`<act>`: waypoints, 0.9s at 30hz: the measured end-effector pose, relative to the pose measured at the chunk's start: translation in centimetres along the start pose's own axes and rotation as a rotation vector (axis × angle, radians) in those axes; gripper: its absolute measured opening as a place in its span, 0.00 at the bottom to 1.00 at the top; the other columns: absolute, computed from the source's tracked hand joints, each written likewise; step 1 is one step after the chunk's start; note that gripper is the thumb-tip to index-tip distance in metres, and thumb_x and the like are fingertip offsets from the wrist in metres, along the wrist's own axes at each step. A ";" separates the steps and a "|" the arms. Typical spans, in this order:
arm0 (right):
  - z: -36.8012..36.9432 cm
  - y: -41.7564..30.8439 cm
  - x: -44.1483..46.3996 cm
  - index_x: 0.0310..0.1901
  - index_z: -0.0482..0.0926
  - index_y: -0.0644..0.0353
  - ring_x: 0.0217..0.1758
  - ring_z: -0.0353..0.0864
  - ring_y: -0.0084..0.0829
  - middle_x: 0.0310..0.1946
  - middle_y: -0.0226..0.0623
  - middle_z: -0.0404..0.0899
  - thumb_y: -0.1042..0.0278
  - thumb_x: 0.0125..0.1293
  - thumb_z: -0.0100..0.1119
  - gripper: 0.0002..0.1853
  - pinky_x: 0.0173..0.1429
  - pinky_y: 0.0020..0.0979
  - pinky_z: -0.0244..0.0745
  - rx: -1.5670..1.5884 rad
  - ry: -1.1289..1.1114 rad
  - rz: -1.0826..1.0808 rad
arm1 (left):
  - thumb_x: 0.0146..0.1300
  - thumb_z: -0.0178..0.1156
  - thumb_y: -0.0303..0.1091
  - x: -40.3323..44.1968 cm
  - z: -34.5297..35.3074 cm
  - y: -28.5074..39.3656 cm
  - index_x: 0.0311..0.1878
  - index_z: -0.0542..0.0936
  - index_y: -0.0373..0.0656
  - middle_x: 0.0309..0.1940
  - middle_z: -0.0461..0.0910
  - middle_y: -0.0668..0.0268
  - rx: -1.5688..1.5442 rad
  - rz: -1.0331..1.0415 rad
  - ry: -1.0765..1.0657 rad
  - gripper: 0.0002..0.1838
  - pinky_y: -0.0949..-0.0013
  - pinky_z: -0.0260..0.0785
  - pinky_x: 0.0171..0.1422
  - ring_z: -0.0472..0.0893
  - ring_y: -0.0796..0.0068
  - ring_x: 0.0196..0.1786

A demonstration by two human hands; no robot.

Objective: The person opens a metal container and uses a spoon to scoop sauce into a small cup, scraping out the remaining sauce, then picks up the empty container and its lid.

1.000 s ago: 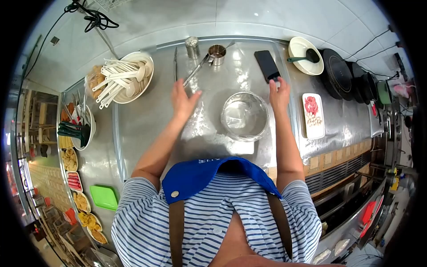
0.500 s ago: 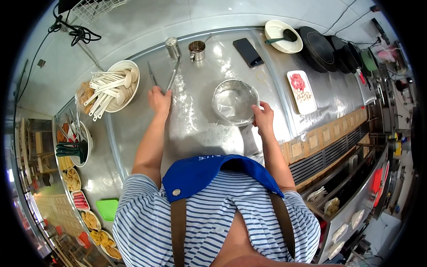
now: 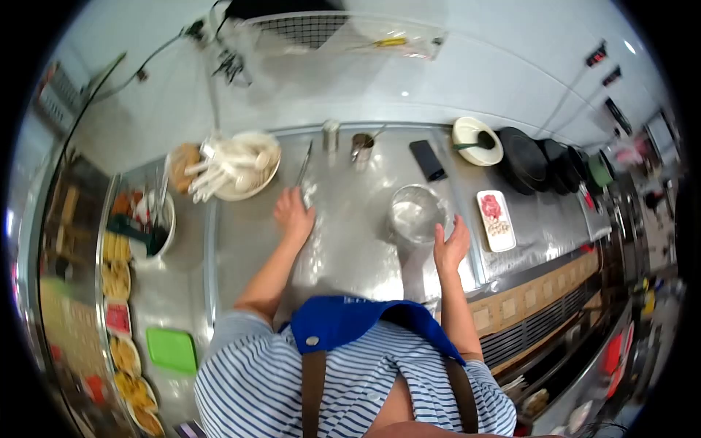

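Near the centre-left of the steel table is my left hand (image 3: 294, 217), its thumb apart from the fingers. Its fingertips are at the lower end of the metal tongs (image 3: 304, 164), which lie pointing toward the wall; whether they touch is not clear. To the right stands a round, clear-looking bowl (image 3: 418, 214) with shiny film-like reflections inside. My right hand (image 3: 450, 244) is beside the bowl's lower right rim, thumb and fingers spread, with nothing visible between them. A metal shaker (image 3: 331, 136) and a metal cup (image 3: 361, 148) with a thin utensil stand at the back.
A black phone (image 3: 427, 160) lies behind the bowl. Right are a white tray (image 3: 496, 221) of food, a cream bowl (image 3: 477, 142) and black pans (image 3: 524, 160). Left are a bowl of white ladles (image 3: 235, 166), a utensil bowl (image 3: 161, 226) and a green tray (image 3: 171, 350).
The view has tilted up toward the wall. My left hand has loosened from the tongs, whose spread arms now look like one line. My right hand's pinch on the bowl rim has opened.
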State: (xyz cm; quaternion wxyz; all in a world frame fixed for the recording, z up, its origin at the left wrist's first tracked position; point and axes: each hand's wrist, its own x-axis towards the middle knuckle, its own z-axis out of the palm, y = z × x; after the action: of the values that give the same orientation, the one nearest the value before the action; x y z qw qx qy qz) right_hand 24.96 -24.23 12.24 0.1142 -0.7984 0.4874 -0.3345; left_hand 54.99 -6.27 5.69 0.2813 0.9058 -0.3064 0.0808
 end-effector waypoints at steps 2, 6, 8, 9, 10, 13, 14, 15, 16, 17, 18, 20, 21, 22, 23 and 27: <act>-0.3 -1.3 -1.5 0.56 0.65 0.61 0.55 0.66 0.46 0.49 0.48 0.70 0.61 0.54 0.61 0.28 0.59 0.46 0.56 -0.007 -0.090 -0.246 | 0.44 0.66 0.37 -1.6 -0.3 0.2 0.59 0.65 0.47 0.61 0.60 0.54 -0.002 0.048 -0.016 0.36 0.47 0.50 0.62 0.59 0.52 0.63; 0.9 -1.4 -3.7 0.51 0.70 0.58 0.51 0.68 0.42 0.45 0.40 0.72 0.66 0.53 0.60 0.22 0.60 0.48 0.54 -0.129 -0.246 -0.539 | 0.46 0.65 0.38 -3.7 -1.3 0.2 0.58 0.66 0.48 0.61 0.60 0.54 -0.026 0.042 -0.102 0.33 0.49 0.50 0.63 0.58 0.53 0.64; 2.1 0.5 -2.7 0.45 0.75 0.55 0.51 0.69 0.39 0.40 0.36 0.74 0.70 0.51 0.59 0.16 0.59 0.47 0.55 -0.115 -0.225 -0.532 | 0.48 0.64 0.39 -3.7 -1.9 0.1 0.59 0.65 0.47 0.62 0.59 0.54 -0.019 0.003 -0.146 0.33 0.50 0.49 0.64 0.57 0.53 0.64; 2.3 1.0 -2.0 0.45 0.75 0.55 0.51 0.69 0.39 0.40 0.36 0.74 0.70 0.51 0.59 0.16 0.59 0.47 0.55 -0.112 -0.232 -0.540 | 0.47 0.64 0.39 -3.8 -2.1 -0.2 0.59 0.65 0.48 0.62 0.59 0.54 -0.038 -0.016 -0.130 0.33 0.50 0.50 0.64 0.58 0.53 0.64; 2.6 1.3 -1.5 0.44 0.76 0.55 0.51 0.69 0.39 0.40 0.36 0.74 0.70 0.51 0.58 0.16 0.59 0.47 0.55 -0.157 -0.205 -0.541 | 0.47 0.64 0.38 -4.1 -2.4 -0.7 0.59 0.65 0.49 0.62 0.59 0.55 -0.056 -0.033 -0.117 0.33 0.50 0.50 0.64 0.58 0.53 0.64; 3.0 2.7 0.3 0.46 0.75 0.56 0.53 0.68 0.40 0.43 0.39 0.74 0.69 0.52 0.58 0.17 0.58 0.47 0.55 -0.239 -0.259 -0.484 | 0.44 0.66 0.36 -3.7 -3.7 -2.2 0.57 0.67 0.48 0.59 0.62 0.54 -0.064 -0.059 -0.047 0.33 0.51 0.53 0.62 0.61 0.54 0.61; 2.6 2.3 0.7 0.48 0.74 0.56 0.55 0.67 0.42 0.46 0.40 0.73 0.67 0.52 0.58 0.19 0.58 0.48 0.55 -0.236 -0.179 -0.515 | 0.44 0.66 0.36 -3.4 -4.2 -2.7 0.57 0.67 0.48 0.59 0.62 0.54 -0.059 -0.055 -0.052 0.33 0.51 0.53 0.62 0.61 0.54 0.61; 2.1 1.9 0.7 0.50 0.73 0.56 0.56 0.66 0.43 0.49 0.41 0.72 0.66 0.52 0.59 0.21 0.58 0.48 0.55 -0.234 -0.096 -0.542 | 0.44 0.65 0.35 -3.0 -4.9 -3.2 0.58 0.67 0.47 0.60 0.62 0.53 -0.024 -0.055 -0.022 0.33 0.52 0.54 0.63 0.61 0.53 0.62; 1.7 1.4 0.4 0.53 0.70 0.56 0.59 0.64 0.45 0.53 0.45 0.68 0.65 0.51 0.60 0.25 0.58 0.47 0.55 -0.294 -0.081 -0.510 | 0.45 0.65 0.35 -2.4 -5.3 -3.9 0.58 0.67 0.46 0.60 0.62 0.53 0.009 -0.049 0.008 0.33 0.53 0.54 0.63 0.61 0.53 0.62; 1.4 0.9 0.0 0.53 0.70 0.56 0.59 0.64 0.45 0.53 0.45 0.68 0.65 0.51 0.60 0.25 0.58 0.47 0.55 -0.301 -0.072 -0.483 | 0.45 0.65 0.34 -1.8 -5.2 -5.3 0.58 0.66 0.44 0.61 0.60 0.52 0.038 0.013 0.079 0.34 0.52 0.53 0.64 0.59 0.53 0.64; 1.0 0.6 -0.5 0.53 0.70 0.56 0.58 0.64 0.46 0.53 0.47 0.68 0.65 0.50 0.60 0.25 0.57 0.48 0.55 -0.215 -0.046 -0.516 | 0.45 0.65 0.34 -0.9 -5.0 -6.7 0.59 0.66 0.43 0.62 0.59 0.52 0.055 0.096 0.139 0.35 0.52 0.52 0.65 0.58 0.52 0.65; 0.0 1.3 -3.3 0.52 0.70 0.57 0.55 0.65 0.47 0.52 0.49 0.67 0.67 0.49 0.61 0.25 0.54 0.48 0.57 -0.129 -0.026 -0.512 | 0.45 0.66 0.36 0.4 -7.8 -6.2 0.59 0.66 0.39 0.61 0.63 0.51 0.122 0.129 0.076 0.36 0.51 0.50 0.67 0.59 0.53 0.66; 0.4 1.8 -5.2 0.51 0.70 0.57 0.54 0.65 0.47 0.51 0.49 0.67 0.68 0.48 0.60 0.25 0.53 0.48 0.58 -0.120 -0.031 -0.484 | 0.46 0.66 0.36 1.0 -7.0 -8.4 0.58 0.67 0.38 0.56 0.68 0.51 0.183 0.233 0.185 0.34 0.54 0.54 0.65 0.64 0.53 0.62; 0.7 2.8 -7.4 0.50 0.70 0.58 0.51 0.66 0.48 0.49 0.49 0.68 0.72 0.44 0.59 0.26 0.50 0.48 0.59 -0.010 0.000 -0.550 | 0.46 0.66 0.36 1.5 -8.0 -7.5 0.56 0.68 0.37 0.52 0.71 0.52 0.098 0.232 0.197 0.33 0.55 0.57 0.62 0.67 0.52 0.58; -0.3 3.3 -10.0 0.49 0.70 0.59 0.48 0.69 0.50 0.46 0.48 0.70 0.74 0.44 0.59 0.25 0.46 0.46 0.63 0.125 -0.008 -0.603 | 0.46 0.67 0.35 1.9 -8.8 -7.3 0.55 0.70 0.37 0.49 0.72 0.52 0.019 0.316 0.161 0.30 0.54 0.60 0.58 0.70 0.52 0.53; -4.8 0.4 -19.4 0.35 0.75 0.54 0.31 0.73 0.41 0.28 0.36 0.74 0.72 0.47 0.57 0.11 0.36 0.41 0.69 0.255 -0.399 -0.292 | 0.49 0.64 0.21 2.0 -7.8 -3.4 0.53 0.71 0.36 0.21 0.71 0.73 -0.673 0.098 -0.459 0.25 0.78 0.65 0.39 0.68 0.82 0.26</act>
State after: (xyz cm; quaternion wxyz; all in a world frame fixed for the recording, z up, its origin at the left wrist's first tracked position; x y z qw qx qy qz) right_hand 15.74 -7.11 7.48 0.2583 -0.8895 0.2889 -0.2422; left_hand 58.78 -0.67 11.26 0.4819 0.7421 -0.4135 -0.2147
